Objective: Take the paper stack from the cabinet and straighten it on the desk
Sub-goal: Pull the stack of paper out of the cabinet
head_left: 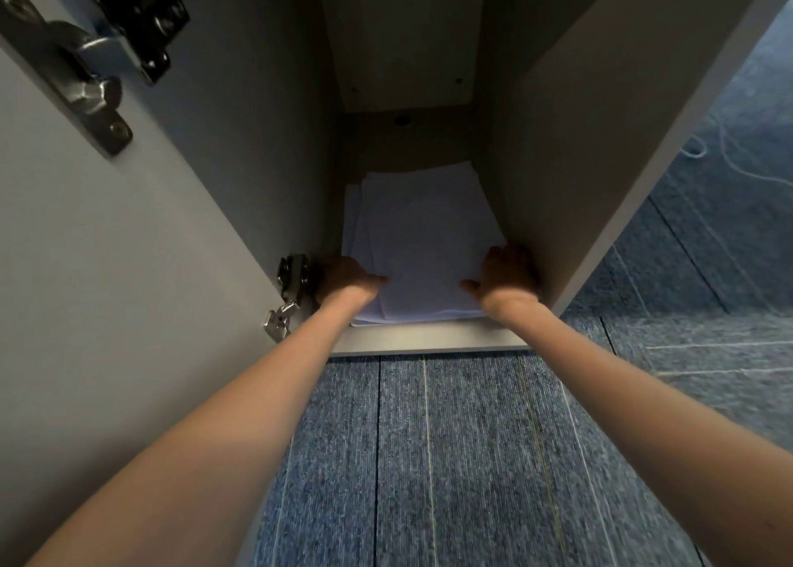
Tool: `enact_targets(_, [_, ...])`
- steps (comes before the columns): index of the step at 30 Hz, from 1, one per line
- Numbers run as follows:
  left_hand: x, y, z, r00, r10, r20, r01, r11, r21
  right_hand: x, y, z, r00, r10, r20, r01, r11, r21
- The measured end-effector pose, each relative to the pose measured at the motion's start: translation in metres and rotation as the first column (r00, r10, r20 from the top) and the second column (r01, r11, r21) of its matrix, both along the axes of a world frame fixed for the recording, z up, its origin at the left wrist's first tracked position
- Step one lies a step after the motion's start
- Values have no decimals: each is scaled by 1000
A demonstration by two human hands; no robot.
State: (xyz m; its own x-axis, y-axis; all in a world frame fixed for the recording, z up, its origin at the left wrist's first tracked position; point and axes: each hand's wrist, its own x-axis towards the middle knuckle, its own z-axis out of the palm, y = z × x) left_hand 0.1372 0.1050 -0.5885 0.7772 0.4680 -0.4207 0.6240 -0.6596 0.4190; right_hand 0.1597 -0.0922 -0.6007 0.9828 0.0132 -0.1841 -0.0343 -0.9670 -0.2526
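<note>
A loose stack of white paper (422,240) lies on the floor of a narrow open cabinet (433,339), its sheets fanned out of line. Both my arms reach into the cabinet. My left hand (349,277) grips the stack's left side near the front, thumb on top, fingers hidden below the sheets. My right hand (506,274) grips the right side the same way, close against the cabinet's right wall. The stack's near edge sits at the cabinet's front lip. No desk is in view.
The open cabinet door (107,244) stands at my left with metal hinges (292,287) near my left hand. The cabinet's right wall (600,180) is close to my right hand. Blue carpet (450,459) covers the floor below and to the right.
</note>
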Motion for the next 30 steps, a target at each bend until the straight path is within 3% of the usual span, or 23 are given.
enact_targets(7, [7,6,3,994,-11,-111,-2,993,-115,-2,1,2,1000,7,13,-6,999,-33])
enact_targets(11, [2,-2,8,999,-26,-47,30,997,76,-5,1,3,1000,15,16,-15,999,-36])
enact_targets(13, [2,-4,9,1000,2,-14,-1,999,53,-6,1,3,999,22,26,-20,999,-44])
enact_targets(16, [7,2,8,990,137,22,-131,973,-191,-9,2,3,999,24,33,-22,998,-57])
enact_targets(19, [9,7,18,958,288,-14,-250,808,-534,-11,2,0,998,35,46,-32,998,-55])
enact_targets(22, [2,8,30,962,221,-161,-270,679,-682,-14,0,-3,996,54,69,-51,998,-34])
enact_targets(25, [-3,9,26,971,138,-197,-236,694,-680,-14,-1,-4,997,52,53,-53,999,3])
enact_targets(30, [-21,-7,21,981,196,-9,-170,823,-541,-16,-5,-1,998,-25,55,17,989,148])
